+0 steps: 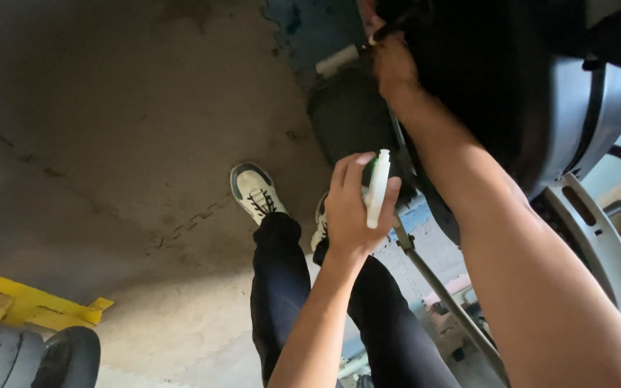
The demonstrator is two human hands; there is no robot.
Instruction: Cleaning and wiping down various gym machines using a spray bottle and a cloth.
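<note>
1. Left hand: closed around a small white bottle, nozzle end up, thumb across the front and fingers wrapped behind. Forearm rises from the bottom edge; wrist is roughly straight.
2. Right hand: arm stretched up and away, well beyond the left hand, reaching to the edge of a large dark disc. The fingers seem pinched on something small and pale there; the grip is half hidden, so I cannot tell whether it is clenched.
3. Risk (judgement): the bottle is held fairly loosely and high. A slackened grip would drop it to the floor by the shoes.
4. Risk (judgement): the right arm is at full reach against the disc, so a slip of the fingers could knock the wrist on its rim.
5. Below the left hand: dark trousers and the two pale shoes.
6. Far left of both hands: yellow frame and dark weights.
</note>
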